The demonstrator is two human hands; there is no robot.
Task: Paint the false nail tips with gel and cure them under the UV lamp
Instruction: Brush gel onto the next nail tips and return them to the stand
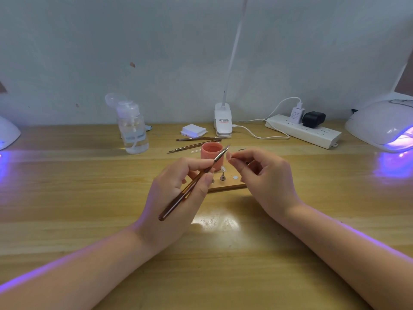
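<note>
Two hands work above the middle of the wooden counter [89,198]: the left hand [178,193] grips a slim brown brush [192,186], the right hand [266,175] pinches a small pale nail tip [228,155]. Behind them stands a round pink jar [211,155] of pink gel. Near the back edge, a clear plastic bottle [134,133] holds clear liquid.

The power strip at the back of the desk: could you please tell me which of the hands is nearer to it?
Right. The right hand, pinching a false nail tip, is just in front-left of the power strip; the left hand, holding the brush, is farther left.
</note>
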